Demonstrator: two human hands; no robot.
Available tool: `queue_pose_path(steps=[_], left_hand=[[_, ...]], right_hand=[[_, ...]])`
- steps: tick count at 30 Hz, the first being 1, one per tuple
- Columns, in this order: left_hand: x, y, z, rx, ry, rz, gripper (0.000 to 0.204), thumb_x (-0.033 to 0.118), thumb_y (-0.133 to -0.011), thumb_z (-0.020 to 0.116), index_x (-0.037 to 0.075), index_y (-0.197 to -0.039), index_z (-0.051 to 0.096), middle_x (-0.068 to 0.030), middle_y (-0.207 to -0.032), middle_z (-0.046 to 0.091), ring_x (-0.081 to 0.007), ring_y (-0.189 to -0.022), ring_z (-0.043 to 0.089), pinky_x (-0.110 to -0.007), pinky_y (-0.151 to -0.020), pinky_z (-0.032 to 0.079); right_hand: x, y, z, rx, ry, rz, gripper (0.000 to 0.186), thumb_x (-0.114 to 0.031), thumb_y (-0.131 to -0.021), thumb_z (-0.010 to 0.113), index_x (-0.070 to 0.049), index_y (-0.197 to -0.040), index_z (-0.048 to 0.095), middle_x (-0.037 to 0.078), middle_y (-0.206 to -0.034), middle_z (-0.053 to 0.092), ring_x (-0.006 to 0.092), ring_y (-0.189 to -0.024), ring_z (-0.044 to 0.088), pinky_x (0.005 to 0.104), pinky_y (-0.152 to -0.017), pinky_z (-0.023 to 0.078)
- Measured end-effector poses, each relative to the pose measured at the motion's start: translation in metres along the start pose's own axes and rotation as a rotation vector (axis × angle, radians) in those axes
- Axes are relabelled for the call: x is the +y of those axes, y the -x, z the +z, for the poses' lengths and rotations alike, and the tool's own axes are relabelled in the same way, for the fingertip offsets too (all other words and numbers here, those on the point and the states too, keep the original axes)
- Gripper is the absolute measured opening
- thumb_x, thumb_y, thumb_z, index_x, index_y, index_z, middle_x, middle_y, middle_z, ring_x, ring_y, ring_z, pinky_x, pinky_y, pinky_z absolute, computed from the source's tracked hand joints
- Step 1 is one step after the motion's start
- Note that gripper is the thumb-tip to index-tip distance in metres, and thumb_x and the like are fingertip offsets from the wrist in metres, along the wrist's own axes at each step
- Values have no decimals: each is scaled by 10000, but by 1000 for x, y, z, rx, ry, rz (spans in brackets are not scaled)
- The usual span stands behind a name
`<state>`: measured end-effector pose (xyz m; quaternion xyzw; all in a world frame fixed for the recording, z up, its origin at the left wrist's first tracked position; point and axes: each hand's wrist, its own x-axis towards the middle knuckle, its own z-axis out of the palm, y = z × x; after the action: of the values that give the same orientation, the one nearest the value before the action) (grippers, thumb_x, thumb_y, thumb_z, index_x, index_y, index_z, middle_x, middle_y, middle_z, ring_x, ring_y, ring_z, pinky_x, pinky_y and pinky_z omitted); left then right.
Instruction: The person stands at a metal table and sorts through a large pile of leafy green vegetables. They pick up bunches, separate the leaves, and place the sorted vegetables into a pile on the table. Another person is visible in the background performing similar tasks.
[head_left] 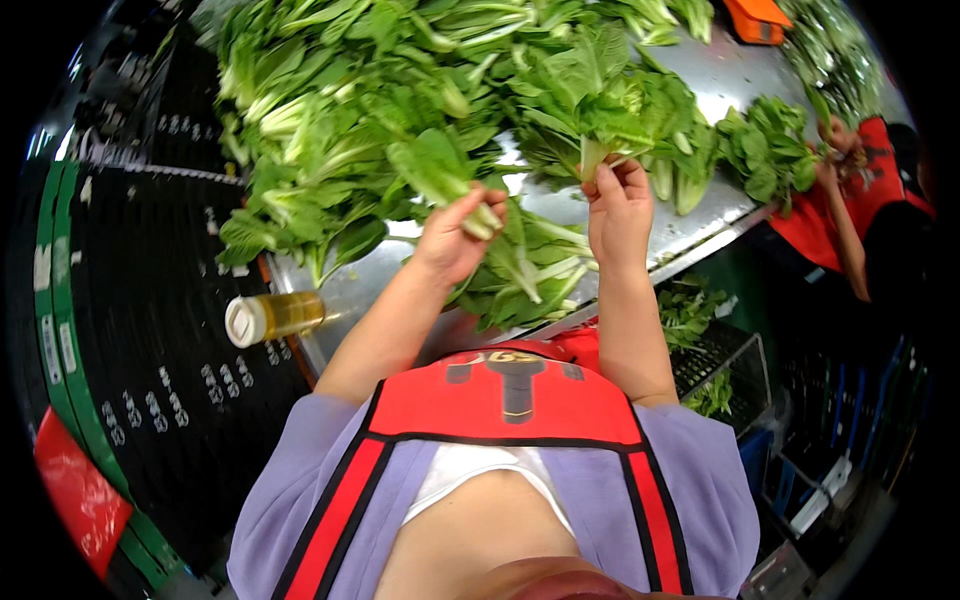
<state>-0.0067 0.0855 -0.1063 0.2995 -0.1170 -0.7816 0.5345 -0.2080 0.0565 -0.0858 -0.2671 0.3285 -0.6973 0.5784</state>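
My left hand is closed around a small head of bok choy, its green leaves pointing up and away and its pale stem end at my fingers. In my right hand, thumb and fingers pinch the pale base of another, larger leafy head of bok choy with its leaves spread beyond. Both hands are over the near part of a metal table. Just below and between them lies a loose pile of bok choy. A big heap of bok choy covers the far and left side.
A bottle of yellow liquid with a white cap lies at the table's left corner. Stacked black crates stand left. At right, a co-worker's hands hold greens. A crate with greens sits below the metal table. An orange object lies far right.
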Motion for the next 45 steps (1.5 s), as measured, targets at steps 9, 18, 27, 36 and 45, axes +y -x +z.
queue_pose_path(steps=[9,18,27,36,45], left_hand=[[7,11,34,-35,-41,144,303,83,-804,613,32,-1093,537,-59,-1011,613,-181,-928,584,-319,-811,454],[7,10,26,-92,-2,156,300,58,-801,604,30,-1091,533,-70,-1015,610,-193,-925,588,-315,-791,465],[3,3,21,21,-271,446,349,-61,-761,611,43,-1081,520,-45,-1019,584,-181,-931,573,-293,-773,484],[22,1,15,46,-14,305,265,50,-826,575,45,-1086,523,-68,-1010,599,-183,-937,582,-338,-788,496],[24,8,12,-187,-312,156,330,93,-838,569,55,-1159,505,-109,-1140,560,-202,-1009,560,-334,-867,443]], right_hand=[[30,48,35,-256,199,190,205,-88,-813,623,-25,-990,542,9,-862,578,64,-724,508,195,-653,405],[24,55,41,-271,671,-438,184,-61,-780,647,-7,-934,562,68,-848,587,169,-732,568,263,-646,435],[22,42,55,-293,887,-302,170,-94,-752,651,-4,-884,593,83,-758,587,199,-605,573,273,-557,448],[29,40,24,-104,-69,283,121,-114,-864,515,-39,-928,584,70,-834,618,145,-697,603,240,-602,466],[23,41,36,-323,-147,814,198,-223,-831,594,-94,-980,575,-21,-841,607,96,-716,567,196,-544,403]])
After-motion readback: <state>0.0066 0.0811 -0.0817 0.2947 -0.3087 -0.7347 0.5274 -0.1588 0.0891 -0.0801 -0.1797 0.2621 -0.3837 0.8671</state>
